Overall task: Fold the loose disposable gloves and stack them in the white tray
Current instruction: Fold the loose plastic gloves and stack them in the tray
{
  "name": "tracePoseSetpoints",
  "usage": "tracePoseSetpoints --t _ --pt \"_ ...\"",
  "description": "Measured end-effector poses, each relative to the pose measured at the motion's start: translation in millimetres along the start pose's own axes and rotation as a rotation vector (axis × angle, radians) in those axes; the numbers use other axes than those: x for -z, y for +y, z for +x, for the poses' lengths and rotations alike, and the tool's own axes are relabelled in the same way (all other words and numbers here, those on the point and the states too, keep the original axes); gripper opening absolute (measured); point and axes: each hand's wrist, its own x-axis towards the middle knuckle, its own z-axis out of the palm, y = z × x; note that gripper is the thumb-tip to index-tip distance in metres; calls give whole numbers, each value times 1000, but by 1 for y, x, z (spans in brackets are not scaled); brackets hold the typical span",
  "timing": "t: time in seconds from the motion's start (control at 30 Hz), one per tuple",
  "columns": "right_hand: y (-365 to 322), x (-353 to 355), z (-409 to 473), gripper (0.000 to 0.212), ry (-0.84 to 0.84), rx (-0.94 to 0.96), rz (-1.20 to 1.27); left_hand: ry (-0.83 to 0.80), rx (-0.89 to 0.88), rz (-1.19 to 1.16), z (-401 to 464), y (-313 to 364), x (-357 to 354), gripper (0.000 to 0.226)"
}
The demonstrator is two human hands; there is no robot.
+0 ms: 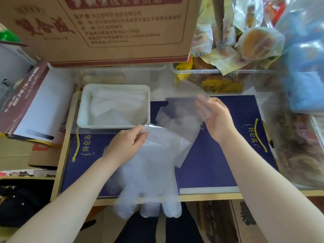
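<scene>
A white tray [84, 109] stands at the back left of the blue mat and holds folded clear gloves [115, 109]. In front of it lies a pile of loose clear disposable gloves [150, 174], their fingers hanging over the table's front edge. My left hand [126, 144] pinches the cuff edge of the top glove just below the tray. My right hand [213, 118] holds a raised, blurred clear glove [180, 118] by its right edge above the mat.
A big cardboard box [105, 28] overhangs the back. A clear bin of wrapped snacks [224, 72] stands at the back right, with plastic bags [301, 146] along the right. A dark red box [29, 102] lies at the left. A blue mat [219, 155] covers the table.
</scene>
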Motion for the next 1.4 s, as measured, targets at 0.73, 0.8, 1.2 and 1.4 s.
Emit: tracePoseSetpoints --t 0.73,0.8,1.2,1.4 --pt "-33 13 -47 15 -233 -150 -308 -163 373 -743 65 57 -49 13" --pt "-14 12 -35 14 -117 -150 -395 -149 377 -759 64 54 -46 18" --pt "2 22 -12 16 91 -104 -303 -218 122 -372 58 45 -45 49" --pt "-8 20 -14 69 -161 636 -1424 -168 -47 -140 56 57 -41 19"
